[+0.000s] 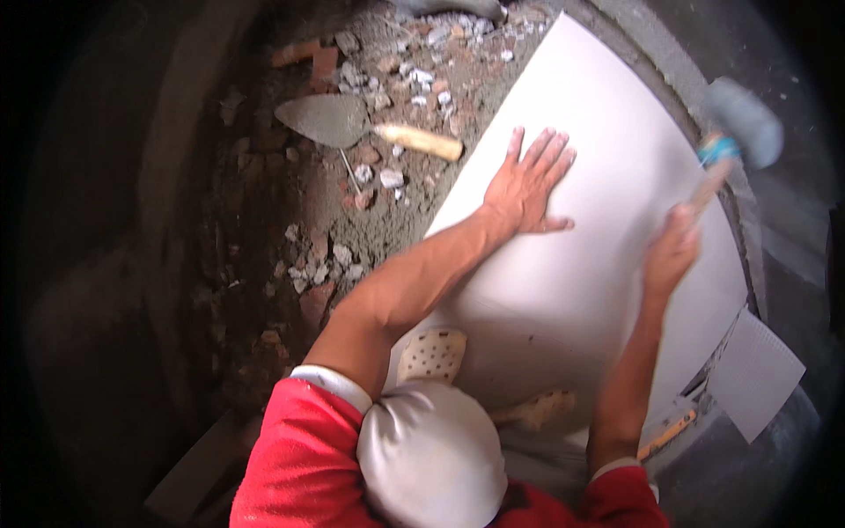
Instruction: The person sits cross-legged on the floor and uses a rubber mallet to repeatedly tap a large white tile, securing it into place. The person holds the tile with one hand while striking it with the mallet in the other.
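A large white tile lies across the middle. My left hand rests flat on it, fingers spread, with nothing held. My right hand grips the wooden handle of a mallet, its pale grey head blurred and its neck wrapped in teal. The mallet head appears over the tile's far right edge; whether it touches anything I cannot tell. To the left of the tile, a pointing trowel with a wooden handle lies on wet mortar and rubble.
Mortar and broken stones cover the ground at left. A thin metal rod lies near the trowel. A smaller white tile piece and a yellow-orange tool are at lower right. Perforated shoes show below.
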{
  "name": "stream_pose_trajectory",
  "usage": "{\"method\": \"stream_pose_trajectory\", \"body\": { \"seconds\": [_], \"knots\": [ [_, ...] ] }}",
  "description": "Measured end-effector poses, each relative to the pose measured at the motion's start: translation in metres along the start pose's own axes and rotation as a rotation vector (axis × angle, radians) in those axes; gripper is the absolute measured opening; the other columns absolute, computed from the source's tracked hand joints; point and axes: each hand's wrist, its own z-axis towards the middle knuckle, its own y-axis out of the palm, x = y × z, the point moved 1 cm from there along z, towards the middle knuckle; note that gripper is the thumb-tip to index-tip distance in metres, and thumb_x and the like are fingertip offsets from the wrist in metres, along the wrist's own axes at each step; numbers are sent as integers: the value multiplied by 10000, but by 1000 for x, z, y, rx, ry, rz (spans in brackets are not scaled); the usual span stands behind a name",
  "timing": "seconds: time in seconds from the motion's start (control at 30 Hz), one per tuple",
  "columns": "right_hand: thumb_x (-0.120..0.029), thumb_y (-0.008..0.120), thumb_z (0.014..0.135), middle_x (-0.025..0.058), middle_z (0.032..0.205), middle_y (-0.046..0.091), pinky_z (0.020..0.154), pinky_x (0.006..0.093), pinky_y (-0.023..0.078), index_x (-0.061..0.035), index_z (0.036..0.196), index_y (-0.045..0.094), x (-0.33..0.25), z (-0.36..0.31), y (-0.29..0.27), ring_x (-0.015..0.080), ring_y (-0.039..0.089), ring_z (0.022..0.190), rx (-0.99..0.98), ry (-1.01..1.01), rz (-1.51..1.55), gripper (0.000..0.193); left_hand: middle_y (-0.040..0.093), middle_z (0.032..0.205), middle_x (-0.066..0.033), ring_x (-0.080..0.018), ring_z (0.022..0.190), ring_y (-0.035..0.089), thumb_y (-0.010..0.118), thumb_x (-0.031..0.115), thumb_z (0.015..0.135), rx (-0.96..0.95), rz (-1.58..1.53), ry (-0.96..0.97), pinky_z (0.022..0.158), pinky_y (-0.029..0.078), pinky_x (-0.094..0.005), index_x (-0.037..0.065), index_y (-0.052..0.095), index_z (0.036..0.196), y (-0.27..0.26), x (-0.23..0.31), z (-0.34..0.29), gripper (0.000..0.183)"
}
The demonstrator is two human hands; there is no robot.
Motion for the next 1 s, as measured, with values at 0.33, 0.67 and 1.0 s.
{"method": "stream_pose_trajectory", "body": {
  "seconds": [0.33,0.67,1.0],
  "knots": [
    [-353,558,1124,18,736,550,498,283,406,-86,1044,604,25,-24,40,149,511,567,6,-510,-558,282,226,1772,-147,-331,1660,120,533,866,872,-21,-22,-10,1313,62,-674,111,258,1704,8,0,2,1156],
    [-373,682,1056,97,997,664,884,470,520,-14,1191,688,41,-19,-9,249,639,950,-107,35,391,383,231,1770,-145,-335,1656,138,534,870,872,23,-17,-11,1313,73,-671,111,256,1704,-1,1,-1,1160],
    [-399,588,1121,10,807,595,495,277,366,-52,1033,612,27,-14,-30,104,471,559,279,43,53,359,233,1768,-148,-334,1656,139,511,884,877,22,3,-6,1313,75,-670,109,269,1700,-1,2,-2,1156]
  ]
}}
